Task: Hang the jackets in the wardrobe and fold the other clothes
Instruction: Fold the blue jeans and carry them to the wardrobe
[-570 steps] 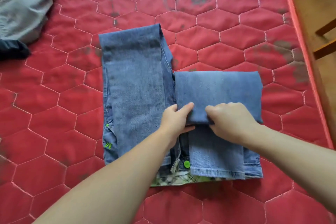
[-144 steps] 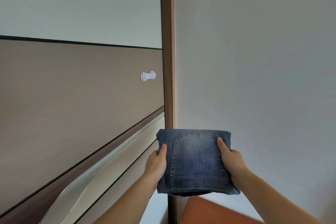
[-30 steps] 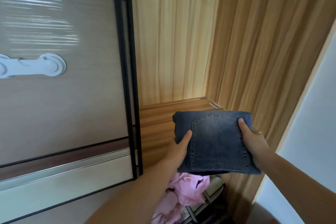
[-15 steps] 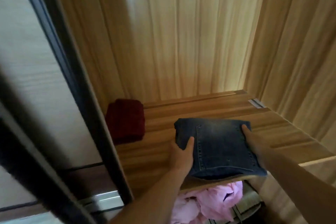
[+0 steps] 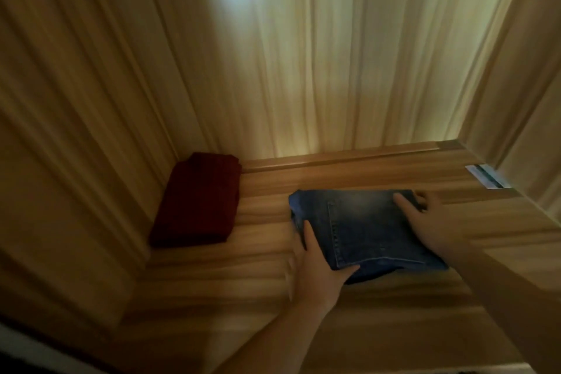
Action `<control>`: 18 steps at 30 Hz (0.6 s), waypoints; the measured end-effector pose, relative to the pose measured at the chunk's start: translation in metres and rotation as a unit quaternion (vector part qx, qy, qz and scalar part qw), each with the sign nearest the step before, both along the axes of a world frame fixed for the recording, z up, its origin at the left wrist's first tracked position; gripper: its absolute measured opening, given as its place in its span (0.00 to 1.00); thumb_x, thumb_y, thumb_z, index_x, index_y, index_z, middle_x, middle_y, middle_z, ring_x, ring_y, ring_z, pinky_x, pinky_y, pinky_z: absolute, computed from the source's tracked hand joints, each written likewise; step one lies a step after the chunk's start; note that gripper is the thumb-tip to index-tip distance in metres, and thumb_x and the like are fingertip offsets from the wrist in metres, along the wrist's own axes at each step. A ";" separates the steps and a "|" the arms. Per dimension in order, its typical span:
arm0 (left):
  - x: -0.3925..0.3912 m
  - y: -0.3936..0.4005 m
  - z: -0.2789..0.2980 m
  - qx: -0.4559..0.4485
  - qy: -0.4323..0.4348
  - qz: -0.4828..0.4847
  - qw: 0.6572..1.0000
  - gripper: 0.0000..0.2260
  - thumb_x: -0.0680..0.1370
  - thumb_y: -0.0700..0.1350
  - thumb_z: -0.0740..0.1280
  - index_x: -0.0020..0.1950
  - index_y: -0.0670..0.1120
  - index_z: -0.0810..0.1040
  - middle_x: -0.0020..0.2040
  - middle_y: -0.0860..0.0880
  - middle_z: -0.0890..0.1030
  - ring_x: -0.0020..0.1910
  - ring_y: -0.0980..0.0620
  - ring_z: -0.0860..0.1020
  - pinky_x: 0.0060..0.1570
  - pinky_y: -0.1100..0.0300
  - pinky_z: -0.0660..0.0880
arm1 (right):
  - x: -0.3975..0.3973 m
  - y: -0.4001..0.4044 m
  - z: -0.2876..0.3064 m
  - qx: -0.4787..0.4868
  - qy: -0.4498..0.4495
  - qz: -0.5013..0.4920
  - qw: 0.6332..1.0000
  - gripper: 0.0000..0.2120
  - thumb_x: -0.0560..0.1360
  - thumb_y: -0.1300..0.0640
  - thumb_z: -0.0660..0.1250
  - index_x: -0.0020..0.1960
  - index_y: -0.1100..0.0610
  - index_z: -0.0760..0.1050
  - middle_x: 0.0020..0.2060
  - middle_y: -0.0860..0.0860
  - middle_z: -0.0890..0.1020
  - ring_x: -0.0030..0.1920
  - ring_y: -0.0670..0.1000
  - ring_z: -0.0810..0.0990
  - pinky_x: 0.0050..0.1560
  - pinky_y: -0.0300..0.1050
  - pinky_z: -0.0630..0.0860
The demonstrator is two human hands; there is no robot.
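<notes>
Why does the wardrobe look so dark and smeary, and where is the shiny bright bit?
In the head view, little light gets inside, so the shelf and red folded cloth look dim. A pale glow shines on the back wall. The camera was moving, so the wood grain streaks and the right hand on the folded jeans is blurry; the left hand is a bit sharper.
</notes>
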State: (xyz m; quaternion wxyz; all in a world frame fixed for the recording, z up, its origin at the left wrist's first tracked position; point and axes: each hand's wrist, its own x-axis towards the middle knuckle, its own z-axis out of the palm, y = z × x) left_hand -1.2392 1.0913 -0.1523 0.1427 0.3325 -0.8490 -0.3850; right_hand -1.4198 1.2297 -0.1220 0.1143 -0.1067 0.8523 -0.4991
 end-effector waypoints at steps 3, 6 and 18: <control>-0.009 -0.008 -0.005 -0.112 -0.075 0.027 0.990 0.52 0.67 0.73 0.67 0.79 0.53 0.42 0.79 0.53 0.40 0.76 0.46 0.54 0.71 0.46 0.61 | 0.021 0.020 -0.012 0.073 0.082 0.102 0.989 0.47 0.60 0.22 0.66 0.73 0.41 0.58 0.72 0.47 0.63 0.68 0.53 0.68 0.64 0.53 0.70; -0.015 -0.020 -0.012 -0.233 -0.056 -0.036 0.970 0.49 0.70 0.71 0.64 0.79 0.54 0.39 0.79 0.53 0.36 0.77 0.47 0.48 0.71 0.46 0.58 | 0.023 0.023 -0.018 0.108 0.088 0.184 0.973 0.50 0.57 0.20 0.64 0.74 0.36 0.54 0.74 0.41 0.56 0.70 0.52 0.64 0.67 0.52 0.68; -0.038 -0.065 -0.014 -0.320 -0.130 -0.142 0.928 0.36 0.76 0.69 0.57 0.77 0.65 0.39 0.80 0.55 0.47 0.79 0.48 0.45 0.70 0.44 0.61 | -0.025 -0.025 -0.028 0.209 0.138 0.235 0.939 0.53 0.58 0.19 0.51 0.78 0.41 0.50 0.77 0.48 0.54 0.73 0.56 0.63 0.68 0.53 0.67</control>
